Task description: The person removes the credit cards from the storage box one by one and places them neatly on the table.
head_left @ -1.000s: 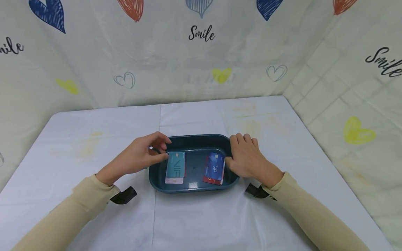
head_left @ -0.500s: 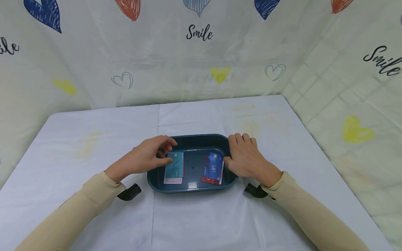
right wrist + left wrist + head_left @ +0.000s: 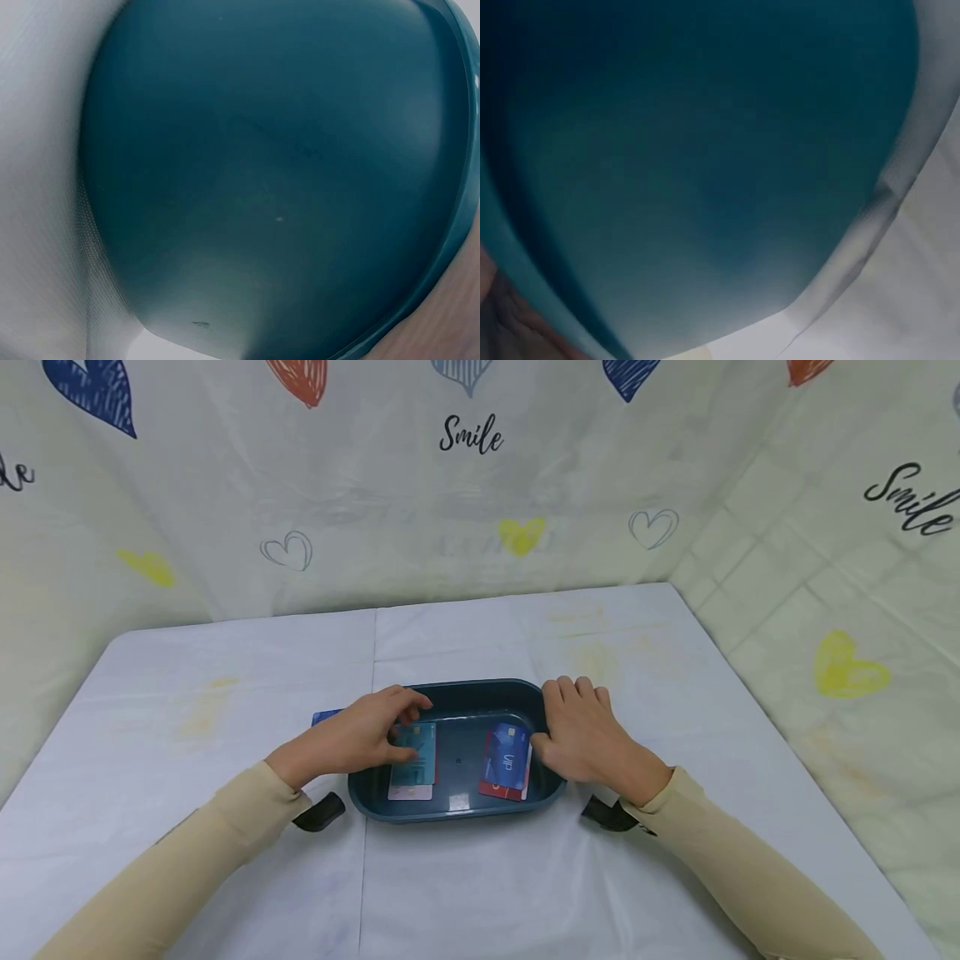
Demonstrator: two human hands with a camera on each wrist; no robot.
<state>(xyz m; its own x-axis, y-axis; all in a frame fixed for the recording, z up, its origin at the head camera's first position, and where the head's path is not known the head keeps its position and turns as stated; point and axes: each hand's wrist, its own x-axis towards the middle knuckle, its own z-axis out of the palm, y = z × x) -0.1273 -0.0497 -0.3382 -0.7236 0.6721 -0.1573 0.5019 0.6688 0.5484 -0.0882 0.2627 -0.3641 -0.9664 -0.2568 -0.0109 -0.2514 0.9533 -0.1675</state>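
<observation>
Left hand (image 3: pixel 367 729) farther over teal card (image 3: pixel 422 773), fingers parted; right hand (image 3: pixel 587 735) gripping tray (image 3: pixel 459 739).

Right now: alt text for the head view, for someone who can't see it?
A person's right hand grips the right end of a dark blue tray on a white table, while the left hand is over its left end. Inside lie a teal card at left and a blue card at right.

I now see the left hand (image 3: pixel 363 732) farther right over the tray (image 3: pixel 461 742), its thumb now overlapping more of the teal card (image 3: pixel 423 770), a blue edge (image 3: pixel 324 716) newly showing beyond the wrist.
</observation>
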